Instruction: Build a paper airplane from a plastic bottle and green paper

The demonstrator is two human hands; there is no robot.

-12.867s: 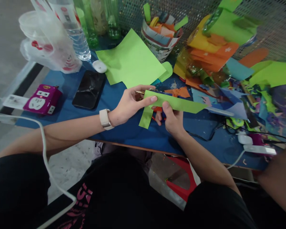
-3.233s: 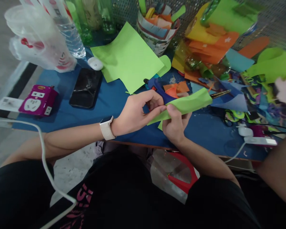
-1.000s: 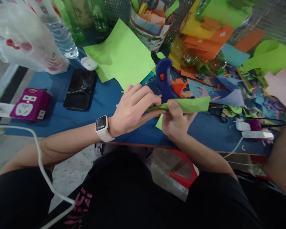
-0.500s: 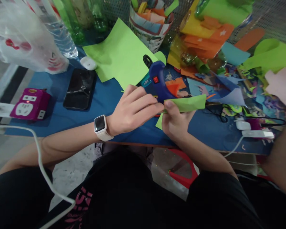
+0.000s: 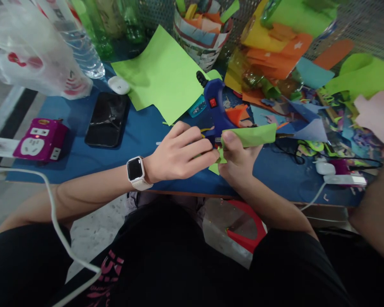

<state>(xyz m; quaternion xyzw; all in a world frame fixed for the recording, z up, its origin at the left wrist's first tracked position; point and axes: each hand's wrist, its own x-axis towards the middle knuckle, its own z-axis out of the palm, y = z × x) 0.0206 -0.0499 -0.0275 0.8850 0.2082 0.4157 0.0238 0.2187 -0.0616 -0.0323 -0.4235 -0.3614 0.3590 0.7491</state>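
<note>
We are clamping a green paper strip [image 5: 259, 135] between the thumb and fingers of our right hand [image 5: 238, 160], its longer part pointing toward two or three o'clock, and behind it the same hand is gripping a blue hot glue gun [image 5: 215, 111], whose red switch [image 5: 213, 102] is facing us. We are curling the fingers of our left hand [image 5: 185, 155] close together at the strip's near left end; green is showing by their tips, but we cannot tell whether they are pinching it. From our hands, a large green paper sheet [image 5: 166, 79] is lying toward eleven o'clock, a newspaper-patterned basket [image 5: 200, 40] of paper pieces is standing at twelve, and colourful paper scraps [image 5: 348, 123] are spreading toward two or three. A black phone [image 5: 107, 119] is resting between nine and ten o'clock, with a purple socket adapter [image 5: 40, 140] sitting farther out at nine on the blue table [image 5: 147, 136].
</note>
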